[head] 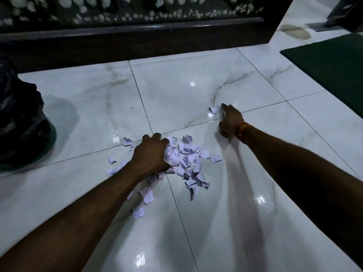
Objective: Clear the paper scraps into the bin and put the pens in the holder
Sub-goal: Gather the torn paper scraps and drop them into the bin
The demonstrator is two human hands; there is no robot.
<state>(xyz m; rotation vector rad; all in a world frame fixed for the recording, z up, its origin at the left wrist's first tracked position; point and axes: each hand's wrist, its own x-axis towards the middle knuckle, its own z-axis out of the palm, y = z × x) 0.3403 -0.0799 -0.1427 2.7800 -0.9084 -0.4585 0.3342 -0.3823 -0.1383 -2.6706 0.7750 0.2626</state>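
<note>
A heap of torn paper scraps [188, 160], written on in ink, is spread over the glossy white marble floor [196, 79] where four tiles meet. The left hand [151, 154] is laid on the left part of the heap, its fingers curled down into the paper and clutching a bunch of the pieces; a few loose bits are scattered around its wrist and forearm. The right hand [229, 120], with a red thread band [242, 130] at the wrist, is stretched farther out, its forefinger extended just beside a single scrap [212, 110] that lies apart from the heap. The other fingers are tucked under, and it cannot be told whether anything is held in them. A bin [21, 122] lined with a black bag is seen at the left edge, well apart from the heap. A dark green mat [330, 65] is laid at the right.
</note>
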